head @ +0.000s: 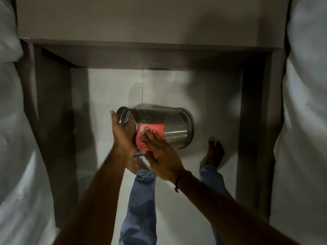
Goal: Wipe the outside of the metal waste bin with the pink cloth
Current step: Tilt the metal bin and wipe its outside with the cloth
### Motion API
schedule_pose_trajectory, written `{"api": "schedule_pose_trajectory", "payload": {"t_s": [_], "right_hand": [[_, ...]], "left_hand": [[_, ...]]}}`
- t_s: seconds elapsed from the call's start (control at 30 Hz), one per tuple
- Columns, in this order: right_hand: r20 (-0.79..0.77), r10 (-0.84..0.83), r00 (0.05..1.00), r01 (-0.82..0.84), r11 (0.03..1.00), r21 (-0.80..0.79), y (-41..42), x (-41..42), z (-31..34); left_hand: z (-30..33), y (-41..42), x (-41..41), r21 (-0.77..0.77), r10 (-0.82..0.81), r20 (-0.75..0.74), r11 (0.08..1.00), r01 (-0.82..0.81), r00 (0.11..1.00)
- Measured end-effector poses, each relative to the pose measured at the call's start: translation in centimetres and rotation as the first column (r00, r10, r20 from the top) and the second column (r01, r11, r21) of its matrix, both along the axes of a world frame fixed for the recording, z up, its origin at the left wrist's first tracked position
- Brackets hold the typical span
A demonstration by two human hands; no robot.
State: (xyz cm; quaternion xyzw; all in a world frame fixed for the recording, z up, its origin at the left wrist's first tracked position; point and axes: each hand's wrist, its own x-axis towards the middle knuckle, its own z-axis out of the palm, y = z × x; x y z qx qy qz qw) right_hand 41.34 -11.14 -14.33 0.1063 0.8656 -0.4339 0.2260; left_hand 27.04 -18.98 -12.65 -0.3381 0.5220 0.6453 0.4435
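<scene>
Left hand (122, 137) gripping tilted metal bin (166, 126) rim, right hand (159, 152) flat, pressing pink cloth (150, 133) on its side

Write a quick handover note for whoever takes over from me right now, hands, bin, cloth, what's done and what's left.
Left hand: grips the open rim of the metal waste bin, holding it tipped on its side above the floor.
Right hand: flat, fingers spread, pressing the pink cloth against the bin's outer wall near the rim.
Bin's base points right, away from the left hand.
Done: wiping is under way near the rim; how much is already clean cannot be told.
Left: wipe towards the perforated band and base, turn the bin to reach the hidden side.
</scene>
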Motion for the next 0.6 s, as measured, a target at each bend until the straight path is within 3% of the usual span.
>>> {"api": "schedule_pose_trajectory", "payload": {"t_s": [0.2,0.27,0.43,0.6], "right_hand": [[0.030,-0.277,0.960,0.279,0.953,-0.114,1.3,-3.0,-0.3],[0.030,-0.264,0.964,0.265,0.959,-0.101,1.3,-2.8,-0.2],[-0.002,-0.003,1.000,0.003,1.000,-0.019,-0.4,0.0,0.3],[0.027,-0.235,0.972,0.237,0.963,-0.128,1.1,-3.6,0.3]], "left_hand": [[0.0,-0.1,1.7,-0.068,-0.139,-0.017,0.988,0.138,0.990],[-0.2,0.0,0.8,-0.066,-0.161,-0.010,0.985,0.160,0.987],[-0.2,0.4,-1.1,-0.052,-0.132,0.003,0.990,0.132,0.991],[0.0,0.0,0.7,-0.111,-0.161,-0.105,0.982,0.150,0.981]]}}
